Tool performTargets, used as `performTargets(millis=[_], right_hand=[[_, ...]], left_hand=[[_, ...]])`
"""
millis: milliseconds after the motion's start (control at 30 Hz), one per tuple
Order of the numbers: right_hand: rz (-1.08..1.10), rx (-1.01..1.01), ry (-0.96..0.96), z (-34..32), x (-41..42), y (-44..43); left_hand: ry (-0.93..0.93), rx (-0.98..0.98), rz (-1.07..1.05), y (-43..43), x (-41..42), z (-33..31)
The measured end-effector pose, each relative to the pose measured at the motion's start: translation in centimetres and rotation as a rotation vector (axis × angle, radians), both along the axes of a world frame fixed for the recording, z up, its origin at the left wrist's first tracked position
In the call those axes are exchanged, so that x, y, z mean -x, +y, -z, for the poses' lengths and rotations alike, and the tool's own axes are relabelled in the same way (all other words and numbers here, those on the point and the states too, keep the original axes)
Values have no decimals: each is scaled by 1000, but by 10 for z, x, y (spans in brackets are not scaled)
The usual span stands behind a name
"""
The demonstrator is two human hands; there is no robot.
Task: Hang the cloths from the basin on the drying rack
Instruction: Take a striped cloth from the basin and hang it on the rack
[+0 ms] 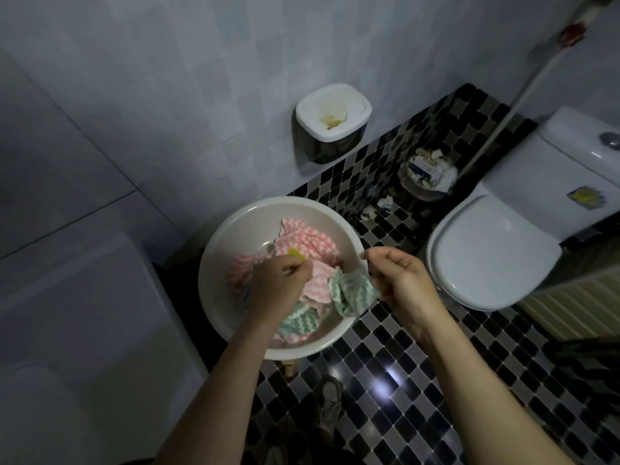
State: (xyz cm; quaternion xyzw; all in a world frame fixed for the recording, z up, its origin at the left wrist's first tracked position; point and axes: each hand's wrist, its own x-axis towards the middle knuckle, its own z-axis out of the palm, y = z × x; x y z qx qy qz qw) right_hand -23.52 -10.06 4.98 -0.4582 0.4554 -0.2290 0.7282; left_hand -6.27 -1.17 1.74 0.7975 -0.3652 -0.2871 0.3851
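Observation:
A round white basin [235, 229] stands on the floor against the wall and holds several crumpled cloths. Pink-and-white striped cloths [307, 245] fill its middle. A green-and-white cloth [352, 293] hangs over the right rim, pinched at its edge by my right hand [399, 280]. My left hand [280, 283] reaches down into the basin with curled fingers, gripping the pink cloths; a bit of yellow shows just above its knuckles. Another green cloth [297, 318] lies under my left wrist. No drying rack is in view.
A white toilet [489, 253] with its lid down stands to the right. A full waste bin [424, 177] and paper scraps sit beyond the basin. A tissue box [332, 120] hangs on the tiled wall. A white appliance [77, 313] stands at left. The floor is black-and-grey mosaic.

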Motion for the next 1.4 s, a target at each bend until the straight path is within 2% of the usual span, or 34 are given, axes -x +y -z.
performTargets(millis=[67,133,233,300,400,467,567,667,700,800,934,1034,1167,1200,1300,1400], right_hand=[[-239,137,146,-14,-6,9],[-369,339,246,-27,-16,22],[-303,625,322,-45,-28,45],[-244,695,276,-57,-25,55],[-239,665,265,-80,-7,65],[-233,575,193,-99,12,78],[-260,418,55,-119,38,90],[-218,370,-9,-137,70,112],[-192,380,-19,-143,79,120],[-116,503,95,-151,107,148],[47,628,250,-158,152,183],[200,682,338,-165,189,201],[311,729,446,-176,239,215],[320,738,460,-180,249,217],[344,756,531,-191,286,223],[442,715,513,-195,321,227]], left_hand=[[73,86,3,4,1,-28],[162,165,47,7,5,-52],[209,205,161,14,12,-80],[154,210,219,21,14,-95],[30,265,211,33,13,-117],[51,294,249,45,13,-134],[294,306,403,61,15,-158],[470,204,660,84,24,-175],[435,144,750,91,28,-178],[42,3,935,99,50,-180],[-230,-8,936,97,96,-177],[-239,35,877,96,132,-178],[-308,35,1032,94,183,-186],[-253,78,1054,94,198,-193],[76,217,1159,93,269,-217],[109,297,1285,91,337,-229]])
